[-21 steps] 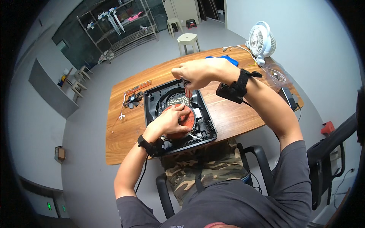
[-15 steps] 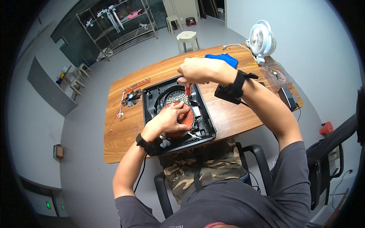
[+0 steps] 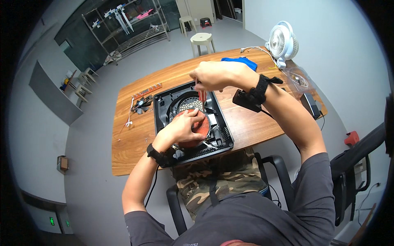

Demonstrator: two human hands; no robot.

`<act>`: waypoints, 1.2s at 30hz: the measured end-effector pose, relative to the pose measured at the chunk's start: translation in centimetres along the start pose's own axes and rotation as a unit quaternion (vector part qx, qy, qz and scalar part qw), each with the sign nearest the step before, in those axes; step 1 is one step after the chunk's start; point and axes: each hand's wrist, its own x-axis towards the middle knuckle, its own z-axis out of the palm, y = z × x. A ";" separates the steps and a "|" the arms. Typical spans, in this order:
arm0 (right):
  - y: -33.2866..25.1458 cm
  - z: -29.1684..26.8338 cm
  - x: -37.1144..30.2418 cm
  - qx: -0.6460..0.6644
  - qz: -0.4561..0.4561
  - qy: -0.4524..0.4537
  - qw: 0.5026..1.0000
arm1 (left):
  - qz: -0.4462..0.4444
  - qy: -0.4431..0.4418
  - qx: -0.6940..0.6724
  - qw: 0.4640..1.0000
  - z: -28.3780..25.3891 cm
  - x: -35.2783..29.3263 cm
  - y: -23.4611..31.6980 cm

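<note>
Two hands on one job, centre of the frame: a red-handled screwdriver (image 3: 202,95) stands near upright at the upper-right edge of a round red-orange disc (image 3: 200,128), which sits inside an unlidded black housing (image 3: 225,123), probably an appliance base. Housing lies on the wood-grain desk (image 3: 256,125), near edge by the person's lap.

To do this well, I'd say: shaft square to the screw, firm downward push, short even wrist turns, ease off if the bit starts to skip. Disc wants steadying with flat pressure; fingertips are close to the shaft, so a slip could nick them or the white wires (image 3: 211,146) at the disc's lower right. Tip contact too small to tell from where I stand.

Left hand (image 3: 185,128): fingers spread, palm down across the disc, thumb apart from the others, pressing rather than clutching, as far as I can judge. Right hand (image 3: 210,76): curled closed around the top of the screwdriver handle, wrist bent over it; exact finger placement partly hidden.

Around: small black fan (image 3: 141,105) and orange strip (image 3: 148,91) left of the housing; blue cloth (image 3: 242,62) beyond the right forearm; white fan (image 3: 281,43) upper right.
</note>
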 end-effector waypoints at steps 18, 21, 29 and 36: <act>-0.5 -0.3 0.2 -0.045 0.057 -0.033 0.997 | 0.004 0.008 0.020 1.000 -0.1 -0.1 0.2; -0.2 -0.1 -0.3 -0.080 0.034 0.011 0.996 | 0.006 0.011 0.018 1.000 0.1 -0.1 -0.2; 2.2 0.6 -0.3 0.031 0.010 -0.014 0.999 | 0.008 0.009 0.020 1.000 0.2 0.2 -0.1; 1.4 0.6 -0.7 -0.065 0.005 0.002 0.998 | 0.013 0.014 0.010 1.000 0.1 -0.1 -0.1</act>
